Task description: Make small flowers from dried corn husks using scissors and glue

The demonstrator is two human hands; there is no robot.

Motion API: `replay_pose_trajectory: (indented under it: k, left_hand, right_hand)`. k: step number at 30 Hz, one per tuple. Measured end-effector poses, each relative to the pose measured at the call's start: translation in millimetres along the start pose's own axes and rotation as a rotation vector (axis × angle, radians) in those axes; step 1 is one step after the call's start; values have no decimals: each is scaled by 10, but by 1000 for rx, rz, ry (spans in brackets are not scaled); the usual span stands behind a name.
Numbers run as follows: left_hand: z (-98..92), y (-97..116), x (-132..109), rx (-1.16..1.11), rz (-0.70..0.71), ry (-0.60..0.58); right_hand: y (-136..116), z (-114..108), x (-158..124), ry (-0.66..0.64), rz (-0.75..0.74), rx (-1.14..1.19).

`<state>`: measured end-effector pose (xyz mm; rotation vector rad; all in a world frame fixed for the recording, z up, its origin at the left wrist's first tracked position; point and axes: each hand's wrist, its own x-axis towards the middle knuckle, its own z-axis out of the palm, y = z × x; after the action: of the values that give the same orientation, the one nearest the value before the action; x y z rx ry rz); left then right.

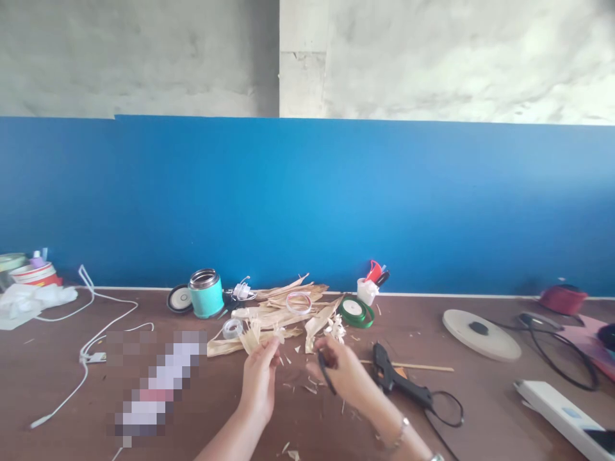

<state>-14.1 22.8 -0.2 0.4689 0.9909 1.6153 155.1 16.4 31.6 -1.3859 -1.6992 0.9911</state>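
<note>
Strips of dry, pale tan husk (pixel 275 313) lie in a messy heap on the dark brown table (pixel 413 342) in the head view. Just in front of the heap, the left hand (pixel 261 368) seems to pinch a thin, cream, fan-shaped husk piece (pixel 252 337) between thumb and finger. The right hand (pixel 342 369) is near it but apart, its fingers curled around a black curved tool (pixel 327 376) that looks like a scissors handle. I cannot see any blades.

The cream piece could rip if it gets a hard tug, because it looks dry and weak. If the tool is sharp, a slip could nick the left thumb. A black plastic glue gun (pixel 401 383) lies just beside the right arm, so a big swing could bump it. Small pale scraps (pixel 310 389) lie about, and a good bit could get lost among them.

The cream piece looks wide and ragged at the top, like crinkly paper. The left hand hides its lower end. A small, white, flower-like bunch (pixel 335 328) sits just behind the right hand.
</note>
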Motion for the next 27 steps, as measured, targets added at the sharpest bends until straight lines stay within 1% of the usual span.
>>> replay_pose_trajectory:
  k: [1, 3, 6, 11, 19, 27]
  left_hand:
    - [-2, -2, 6, -16, -2, 2]
    - [-1, 0, 10, -24, 8, -7]
    - [15, 13, 1, -33, 22, -15]
    - [27, 22, -1, -68, 33, -2]
    - [3, 1, 7, -84, 6, 9]
    - [17, 9, 2, -81, 13, 33]
  right_hand:
    - [35, 137, 5, -32, -12, 48]
    - [100, 350, -8, -61, -41, 60]
    - [173, 493, -47, -68, -41, 83]
    - [218, 495, -62, -79, -35, 111]
    - [142, 469, -67, -70, -3, 103]
    - [123, 458, -72, -54, -6, 60]
